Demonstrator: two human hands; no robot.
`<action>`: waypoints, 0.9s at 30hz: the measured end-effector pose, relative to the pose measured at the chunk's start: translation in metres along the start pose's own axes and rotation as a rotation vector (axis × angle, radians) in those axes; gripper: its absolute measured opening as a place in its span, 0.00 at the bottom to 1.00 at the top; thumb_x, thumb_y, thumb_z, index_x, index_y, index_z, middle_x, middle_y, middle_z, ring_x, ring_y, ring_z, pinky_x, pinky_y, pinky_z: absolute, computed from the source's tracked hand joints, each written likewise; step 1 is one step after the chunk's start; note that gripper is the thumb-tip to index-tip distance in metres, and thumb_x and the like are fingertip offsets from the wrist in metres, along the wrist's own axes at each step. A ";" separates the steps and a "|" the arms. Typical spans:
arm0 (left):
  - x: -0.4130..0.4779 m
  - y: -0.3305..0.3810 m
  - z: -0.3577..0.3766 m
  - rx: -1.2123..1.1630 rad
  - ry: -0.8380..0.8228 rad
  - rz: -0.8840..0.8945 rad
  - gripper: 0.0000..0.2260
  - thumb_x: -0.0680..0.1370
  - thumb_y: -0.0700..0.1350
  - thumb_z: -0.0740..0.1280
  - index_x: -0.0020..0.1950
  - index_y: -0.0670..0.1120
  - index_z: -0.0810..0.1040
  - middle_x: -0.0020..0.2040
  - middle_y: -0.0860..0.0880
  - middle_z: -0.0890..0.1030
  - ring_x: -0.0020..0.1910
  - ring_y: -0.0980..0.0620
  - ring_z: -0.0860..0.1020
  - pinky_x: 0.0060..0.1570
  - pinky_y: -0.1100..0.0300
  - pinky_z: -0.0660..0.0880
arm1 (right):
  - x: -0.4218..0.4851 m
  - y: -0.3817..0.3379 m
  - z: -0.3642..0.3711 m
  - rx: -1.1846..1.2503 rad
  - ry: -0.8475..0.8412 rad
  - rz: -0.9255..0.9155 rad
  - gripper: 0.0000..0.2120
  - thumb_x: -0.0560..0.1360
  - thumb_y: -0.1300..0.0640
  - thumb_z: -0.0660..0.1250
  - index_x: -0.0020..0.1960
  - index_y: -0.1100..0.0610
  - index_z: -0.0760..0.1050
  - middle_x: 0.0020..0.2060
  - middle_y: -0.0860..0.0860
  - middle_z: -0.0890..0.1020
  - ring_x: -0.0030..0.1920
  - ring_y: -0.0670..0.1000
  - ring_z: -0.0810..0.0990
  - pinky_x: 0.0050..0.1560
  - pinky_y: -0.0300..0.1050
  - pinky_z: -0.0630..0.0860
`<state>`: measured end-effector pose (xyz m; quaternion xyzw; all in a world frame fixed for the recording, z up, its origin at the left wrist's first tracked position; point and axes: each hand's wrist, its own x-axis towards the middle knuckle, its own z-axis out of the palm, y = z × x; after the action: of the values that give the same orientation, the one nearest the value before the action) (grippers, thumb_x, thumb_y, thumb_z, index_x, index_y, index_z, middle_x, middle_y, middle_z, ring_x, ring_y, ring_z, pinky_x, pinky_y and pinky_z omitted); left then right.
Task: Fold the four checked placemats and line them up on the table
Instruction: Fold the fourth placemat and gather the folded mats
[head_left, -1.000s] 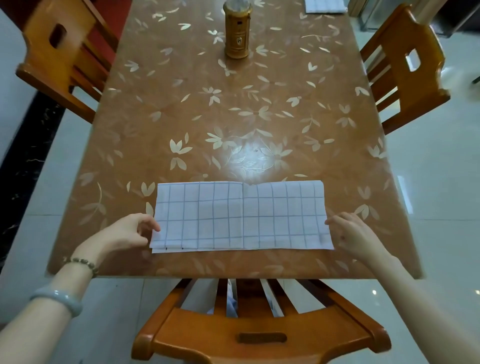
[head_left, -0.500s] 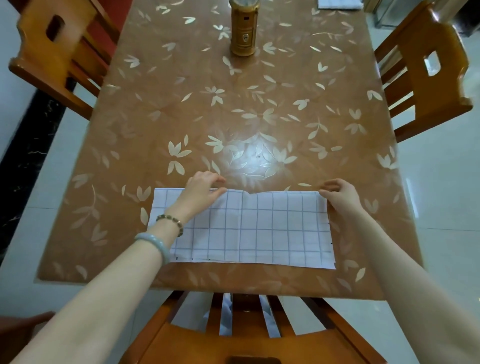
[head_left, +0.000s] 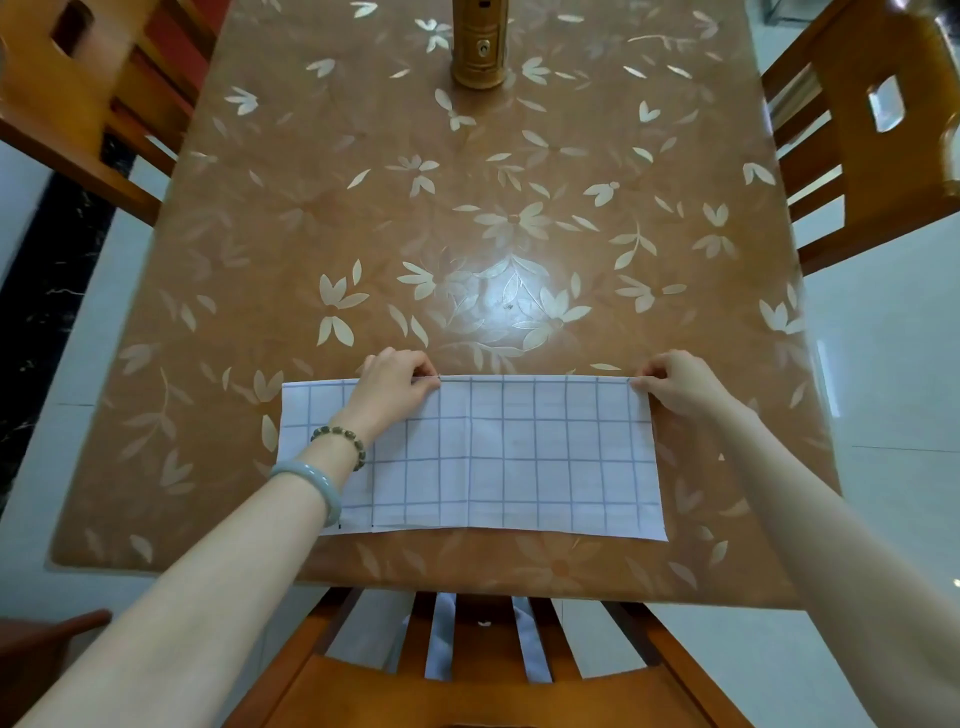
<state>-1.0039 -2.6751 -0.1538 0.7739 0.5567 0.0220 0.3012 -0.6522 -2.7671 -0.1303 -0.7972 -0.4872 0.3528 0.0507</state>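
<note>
A white checked placemat (head_left: 519, 457), folded into a long strip, lies flat near the front edge of the brown leaf-patterned table (head_left: 467, 218). My left hand (head_left: 392, 384) pinches the strip's far edge left of its middle. At the far right corner of the same edge, my right hand (head_left: 675, 384) has it pinched between fingers and thumb. Both forearms reach over the strip from the near side. Other placemats are not in view.
A golden cylindrical container (head_left: 480, 44) stands at the far middle of the table. Wooden chairs sit at the far left (head_left: 88, 93), the right (head_left: 872, 130) and right below me at the near edge (head_left: 483, 675). Pale tiled floor surrounds the table.
Both hands left the strip's two ends and moved up to its far edge, where they now pinch it. The view has leaned in closer over the table.
</note>
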 end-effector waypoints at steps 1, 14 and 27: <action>0.000 0.001 0.001 0.011 0.005 -0.004 0.07 0.78 0.49 0.66 0.46 0.48 0.80 0.46 0.51 0.81 0.51 0.47 0.73 0.56 0.52 0.64 | 0.002 -0.001 -0.001 -0.031 -0.009 -0.012 0.10 0.75 0.56 0.66 0.39 0.61 0.78 0.35 0.53 0.80 0.39 0.53 0.76 0.35 0.42 0.68; -0.062 0.013 0.069 0.407 0.033 0.212 0.27 0.81 0.52 0.49 0.77 0.40 0.58 0.77 0.44 0.61 0.76 0.48 0.54 0.73 0.45 0.50 | -0.052 -0.104 0.133 -0.195 0.388 -0.562 0.23 0.72 0.62 0.54 0.66 0.65 0.71 0.64 0.64 0.74 0.65 0.63 0.71 0.66 0.55 0.62; -0.073 -0.031 0.057 0.432 0.016 0.017 0.31 0.79 0.64 0.38 0.78 0.51 0.39 0.79 0.49 0.40 0.78 0.50 0.39 0.75 0.47 0.39 | -0.021 -0.037 0.122 -0.444 0.212 -0.404 0.28 0.82 0.45 0.40 0.74 0.59 0.60 0.72 0.59 0.64 0.73 0.58 0.61 0.72 0.53 0.52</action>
<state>-1.0371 -2.7577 -0.1934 0.8250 0.5442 -0.0890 0.1240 -0.7599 -2.7964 -0.1946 -0.7083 -0.6928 0.1355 -0.0049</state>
